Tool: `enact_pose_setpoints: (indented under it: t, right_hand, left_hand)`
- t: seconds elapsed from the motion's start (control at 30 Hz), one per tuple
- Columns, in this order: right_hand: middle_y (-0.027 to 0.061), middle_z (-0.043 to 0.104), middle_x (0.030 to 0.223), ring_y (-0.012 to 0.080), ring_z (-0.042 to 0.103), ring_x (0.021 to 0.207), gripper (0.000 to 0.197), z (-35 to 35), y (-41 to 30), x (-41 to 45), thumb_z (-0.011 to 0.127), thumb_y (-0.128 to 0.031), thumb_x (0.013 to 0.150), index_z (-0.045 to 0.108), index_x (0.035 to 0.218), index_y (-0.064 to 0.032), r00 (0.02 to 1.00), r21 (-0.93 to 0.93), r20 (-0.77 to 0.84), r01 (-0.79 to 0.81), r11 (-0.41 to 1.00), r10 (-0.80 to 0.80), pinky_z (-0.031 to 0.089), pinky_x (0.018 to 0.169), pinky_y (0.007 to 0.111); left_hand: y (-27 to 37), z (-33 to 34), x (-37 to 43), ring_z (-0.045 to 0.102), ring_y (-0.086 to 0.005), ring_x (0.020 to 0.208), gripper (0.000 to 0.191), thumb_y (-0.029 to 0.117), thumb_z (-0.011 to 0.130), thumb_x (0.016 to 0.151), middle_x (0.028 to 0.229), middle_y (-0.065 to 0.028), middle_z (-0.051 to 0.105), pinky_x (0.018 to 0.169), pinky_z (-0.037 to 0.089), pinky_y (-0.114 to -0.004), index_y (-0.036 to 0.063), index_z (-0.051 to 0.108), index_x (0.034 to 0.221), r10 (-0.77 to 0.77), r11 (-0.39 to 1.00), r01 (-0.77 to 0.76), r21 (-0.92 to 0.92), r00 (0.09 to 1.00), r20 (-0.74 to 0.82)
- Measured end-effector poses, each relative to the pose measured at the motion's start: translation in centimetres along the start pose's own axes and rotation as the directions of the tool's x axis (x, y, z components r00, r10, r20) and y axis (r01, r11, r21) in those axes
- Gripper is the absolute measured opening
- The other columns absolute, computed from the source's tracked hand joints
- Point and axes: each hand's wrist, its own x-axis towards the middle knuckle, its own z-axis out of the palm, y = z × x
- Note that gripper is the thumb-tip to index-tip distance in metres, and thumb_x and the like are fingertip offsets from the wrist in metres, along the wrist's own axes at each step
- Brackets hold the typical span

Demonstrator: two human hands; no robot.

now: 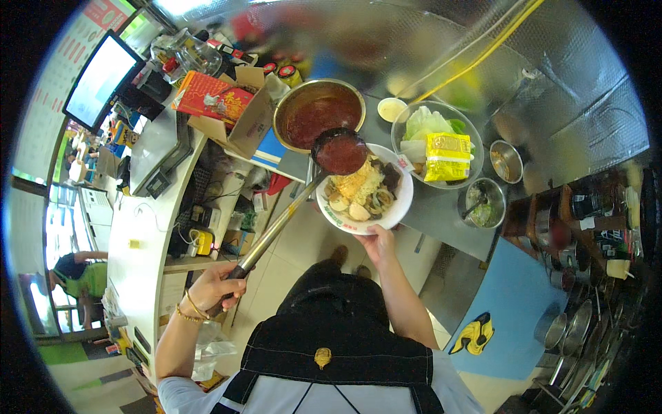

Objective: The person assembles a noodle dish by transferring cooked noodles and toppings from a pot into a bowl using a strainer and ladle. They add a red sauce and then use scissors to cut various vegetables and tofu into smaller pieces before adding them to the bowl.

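My left hand [220, 290] grips the dark handle of a long metal ladle. The ladle's bowl [341, 152] holds dark red sauce and overlaps the upper left rim of a white bowl [406, 202]. Noodles [364, 178], egg-like pieces, dark mushroom-like strips and ring-shaped slices fill that bowl. My right hand [380, 243] holds the bowl by its near rim, thumb on top. Beyond the ladle stands a steel basin [358, 98] of the same red sauce [320, 116]. Whether the ladle touches the food cannot be seen.
Right of the white bowl are a clear bowl [478, 155] with lettuce and a yellow packet [448, 157], plus steel cups [506, 161]. A cardboard box [248, 124] stands left of the basin. Cloth-like yellow item [474, 334] lies on a blue surface [517, 305]. A person [83, 277] is at far left.
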Motion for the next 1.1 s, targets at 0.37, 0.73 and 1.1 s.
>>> enact_pose_setpoints:
  t: [0.37,0.73,1.1]
  right_hand:
    - [0.023,0.042,0.124,0.0385,0.047,0.113,0.063,-1.2,0.5,0.7,0.049,-0.001,0.071,0.025,0.129,0.0052,0.997,0.084,0.041,-0.065,0.994,0.061,0.048,0.09,0.049]
    - [0.0216,0.041,0.126,0.0351,0.048,0.112,0.061,-1.2,1.1,0.7,0.054,-0.031,0.087,0.029,0.129,0.0035,0.999,0.093,-0.018,-0.027,0.995,0.029,0.045,0.09,0.049]
    - [0.0172,0.031,0.136,0.0347,0.037,0.123,0.069,0.3,1.8,0.6,0.038,-0.052,0.089,0.018,0.138,-0.0077,0.995,0.027,-0.093,-0.022,0.999,0.025,0.035,0.099,0.053]
  left_hand:
    - [-3.2,2.4,-1.4,0.049,-0.0156,0.047,0.045,0.007,0.062,0.077,0.064,-0.0057,0.051,0.046,0.04,-0.028,0.0,0.048,0.119,0.273,0.716,-0.089,0.693,0.949,-0.16]
    - [-2.7,-1.3,-0.4,0.051,-0.0178,0.046,0.036,0.005,0.062,0.076,0.062,-0.0064,0.053,0.044,0.04,-0.027,0.0007,0.054,0.111,0.287,0.816,-0.142,0.56,0.941,-0.179]
    - [2.2,-8.5,15.4,0.059,-0.0389,0.071,0.051,0.018,0.061,0.072,0.072,-0.0234,0.06,0.064,0.049,-0.042,-0.0002,0.047,0.118,0.685,0.269,-0.103,0.958,0.72,-0.115]
